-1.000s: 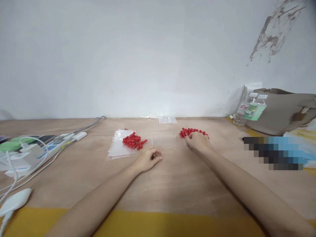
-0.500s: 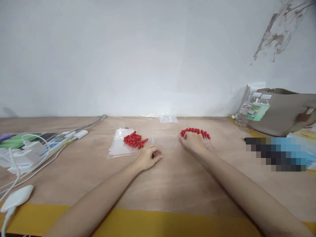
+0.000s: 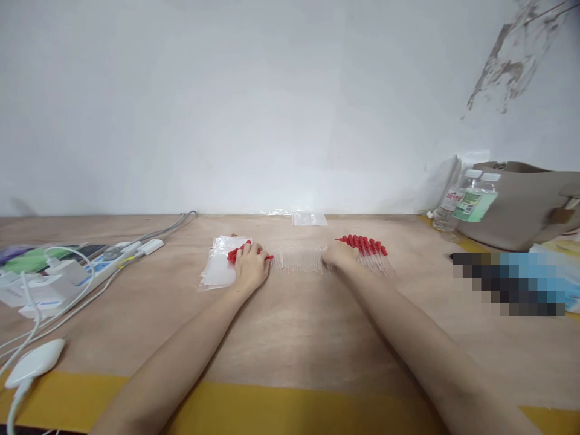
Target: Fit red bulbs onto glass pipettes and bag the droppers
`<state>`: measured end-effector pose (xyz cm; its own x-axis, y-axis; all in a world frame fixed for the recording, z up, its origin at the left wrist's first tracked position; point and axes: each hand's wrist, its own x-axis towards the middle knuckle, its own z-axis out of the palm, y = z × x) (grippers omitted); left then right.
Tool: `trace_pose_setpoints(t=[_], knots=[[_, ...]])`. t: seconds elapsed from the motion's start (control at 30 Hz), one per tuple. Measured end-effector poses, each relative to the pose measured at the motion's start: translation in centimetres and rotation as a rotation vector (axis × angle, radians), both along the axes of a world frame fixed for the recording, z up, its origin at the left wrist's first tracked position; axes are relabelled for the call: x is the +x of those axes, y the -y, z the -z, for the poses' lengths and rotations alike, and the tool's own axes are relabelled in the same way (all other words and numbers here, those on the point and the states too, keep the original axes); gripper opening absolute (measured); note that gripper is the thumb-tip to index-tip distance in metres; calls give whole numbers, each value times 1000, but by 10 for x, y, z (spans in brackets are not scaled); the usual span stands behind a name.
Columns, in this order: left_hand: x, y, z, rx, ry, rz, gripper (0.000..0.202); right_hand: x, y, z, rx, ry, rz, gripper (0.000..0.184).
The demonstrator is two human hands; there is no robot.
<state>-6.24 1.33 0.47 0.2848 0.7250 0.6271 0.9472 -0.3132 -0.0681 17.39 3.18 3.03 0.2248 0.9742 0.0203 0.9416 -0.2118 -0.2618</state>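
Observation:
My left hand (image 3: pixel 251 265) lies over a pile of small red rubber caps (image 3: pixel 235 254) on a stack of clear plastic bags (image 3: pixel 218 270); its fingers curl down into the pile. My right hand (image 3: pixel 338 257) rests at the right end of a row of clear glass tubes (image 3: pixel 299 258), fingers bent toward them. To its right lies a fan of tubes fitted with red caps (image 3: pixel 368 249). What either hand grips is hidden by its back.
A power strip with chargers and cables (image 3: pixel 67 272) and a white device (image 3: pixel 34 362) lie at the left. A small clear bag (image 3: pixel 309 219) sits by the wall. Two water bottles (image 3: pixel 466 202) and a beige bag (image 3: pixel 525 202) stand at the right.
My left hand moved forward from the bare table onto the red cap pile. My right hand slid left, off the capped tubes, to the end of the clear tube row.

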Motion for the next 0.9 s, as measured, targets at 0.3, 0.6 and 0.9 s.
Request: trace_pose_setpoints(t=[0.3,0.6,0.9], knots=[[6,10,-9,49,279,62,9,14,32,-11,165,-69,-109,29],[49,55,8,-514,732,561,20,35,100,25,580,-276,-588,23],[56,63,7,-634,666,635,19,23,114,35,560,-234,-595,24]])
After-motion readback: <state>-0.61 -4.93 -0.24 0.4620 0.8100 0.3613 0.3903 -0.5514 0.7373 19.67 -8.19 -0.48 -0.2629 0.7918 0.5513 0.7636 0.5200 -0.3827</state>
